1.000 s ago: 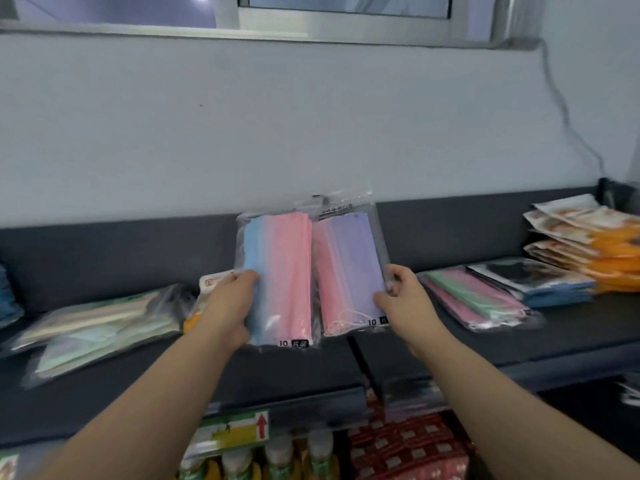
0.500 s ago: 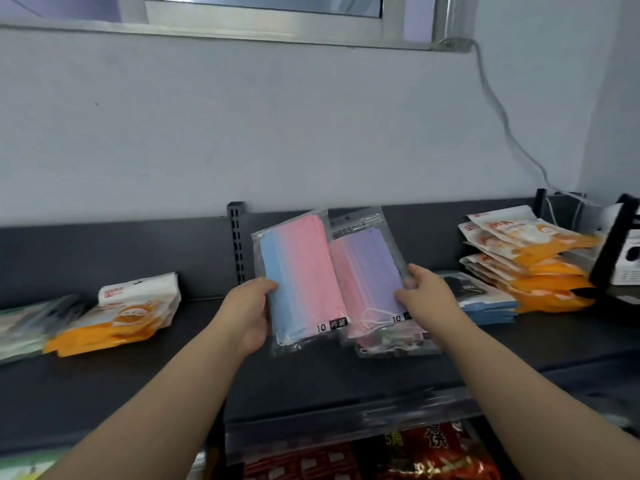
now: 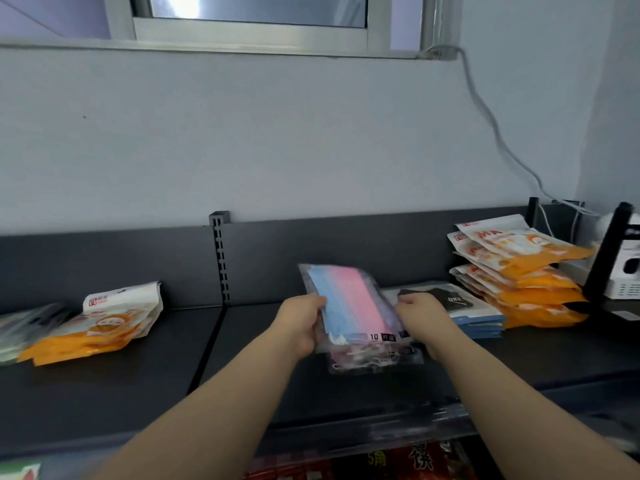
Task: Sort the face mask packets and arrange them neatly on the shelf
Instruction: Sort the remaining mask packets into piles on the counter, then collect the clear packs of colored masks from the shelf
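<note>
Pale wall and a window frame back a long dark shelf [image 3: 104, 393] where the sorting is done. Right of the middle, a low pile [image 3: 374, 360] of clear-wrapped masks lies flat on it. Just above the pile, both hands hold a blue-and-pink packet [image 3: 349, 303], tilted with its far end raised. The left hand [image 3: 304, 323] grips the packet's left edge, its fingers [image 3: 317, 301] curled round the film. The right hand [image 3: 420, 313] is curled on the right edge, though blur hides whether it pinches this packet alone or a second one tucked behind.

I judge the packet light and floppy. The masks inside are soft and nothing in it should break, but the film looks slick. It would likely sag if held by one corner and skate off the pile if dropped askew. Holding both long edges, as now, looks the soundest grip.

To the right, an orange stack [image 3: 526, 271] leans unevenly near the shelf's end. A blue stack [image 3: 478, 323] topped by a dark packet sits just beside the pile and close to the right hand, so it is the likeliest thing to be knocked. More orange packets [image 3: 104, 323] lie well apart on the left, beyond a slotted post [image 3: 219, 258]. A cable [image 3: 491, 133] runs down the wall towards a white device [image 3: 627, 282] at the far right, and both are out of the way.
</note>
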